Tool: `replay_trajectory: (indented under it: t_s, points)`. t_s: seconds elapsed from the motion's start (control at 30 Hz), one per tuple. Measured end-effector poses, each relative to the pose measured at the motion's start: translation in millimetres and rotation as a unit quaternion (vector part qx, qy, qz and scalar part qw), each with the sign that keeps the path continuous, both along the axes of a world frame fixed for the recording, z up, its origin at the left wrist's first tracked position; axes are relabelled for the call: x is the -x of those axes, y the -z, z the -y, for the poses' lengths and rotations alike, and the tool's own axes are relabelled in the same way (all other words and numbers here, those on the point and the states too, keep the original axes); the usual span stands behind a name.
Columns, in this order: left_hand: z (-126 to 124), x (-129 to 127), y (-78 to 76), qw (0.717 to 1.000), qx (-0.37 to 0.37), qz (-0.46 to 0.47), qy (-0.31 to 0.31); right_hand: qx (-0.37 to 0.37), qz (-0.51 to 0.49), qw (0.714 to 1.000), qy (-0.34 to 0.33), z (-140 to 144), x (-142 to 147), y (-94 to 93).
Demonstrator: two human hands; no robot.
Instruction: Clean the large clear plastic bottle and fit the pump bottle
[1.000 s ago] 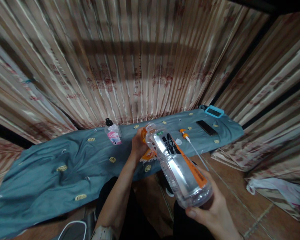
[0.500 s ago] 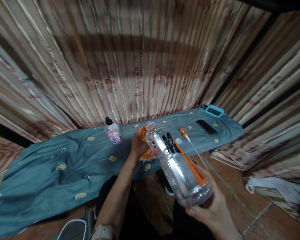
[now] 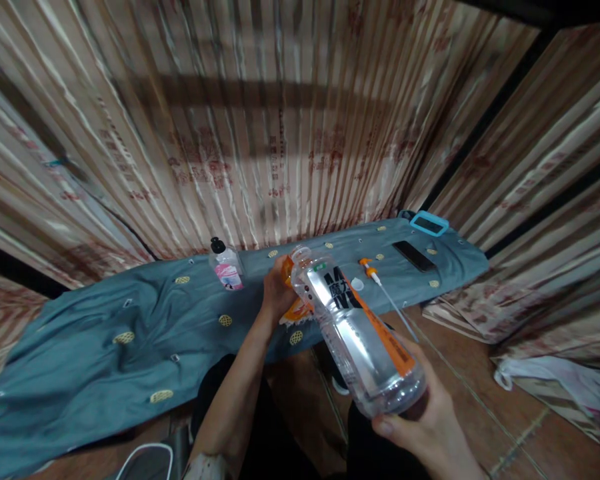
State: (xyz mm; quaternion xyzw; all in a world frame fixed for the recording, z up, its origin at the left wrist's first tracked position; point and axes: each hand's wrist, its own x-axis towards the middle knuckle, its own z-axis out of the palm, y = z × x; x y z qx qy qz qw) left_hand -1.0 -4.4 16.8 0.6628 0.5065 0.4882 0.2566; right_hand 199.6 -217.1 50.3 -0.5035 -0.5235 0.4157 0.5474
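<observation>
My right hand (image 3: 425,420) grips the base of a large clear plastic bottle (image 3: 355,327) with an orange and black label. The bottle is tilted, its open neck pointing up and away toward my left hand. My left hand (image 3: 279,291) holds an orange container (image 3: 297,308) at the edge of the blue-grey cloth (image 3: 130,320), right beside the bottle's mouth. A white cap (image 3: 357,284) lies on the cloth just right of the bottle. An orange-topped pump with a long thin tube (image 3: 384,290) lies beside it.
A small clear bottle with a black cap and pink label (image 3: 226,267) stands at the back of the cloth. A dark phone (image 3: 413,255) and a light blue frame-like item (image 3: 429,223) lie at the right end. Striped curtains surround the cloth. A white bag (image 3: 555,380) lies on the brown floor.
</observation>
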Motion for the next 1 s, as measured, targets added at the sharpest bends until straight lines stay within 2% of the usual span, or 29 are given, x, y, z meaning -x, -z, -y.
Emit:
replay_trajectory:
  t_s: [0.1,0.3,0.5,0.7,0.87,1.0]
  points:
    - [0,0,-0.1,1.000,0.009,-0.007,-0.004,0.003,-0.003,1.000,0.002,-1,2,-1.4]
    - [1,1,-3.1,1.000,0.021,-0.011,-0.007,-0.025,-0.028,0.998,0.059,-6,15,-11.8]
    - [2,1,-4.7,1.000,0.014,-0.022,-0.005,-0.047,-0.016,0.996,0.073,-7,17,-15.2]
    - [1,0,-3.4,1.000,0.008,-0.027,-0.009,-0.042,-0.014,0.997,0.062,-7,18,-18.2]
    - [1,0,-3.4,0.999,0.017,-0.027,-0.011,-0.029,-0.004,0.997,0.068,-5,15,-12.9]
    - [2,1,-2.9,1.000,0.015,-0.018,-0.010,-0.007,0.013,1.000,0.020,-2,6,-6.7]
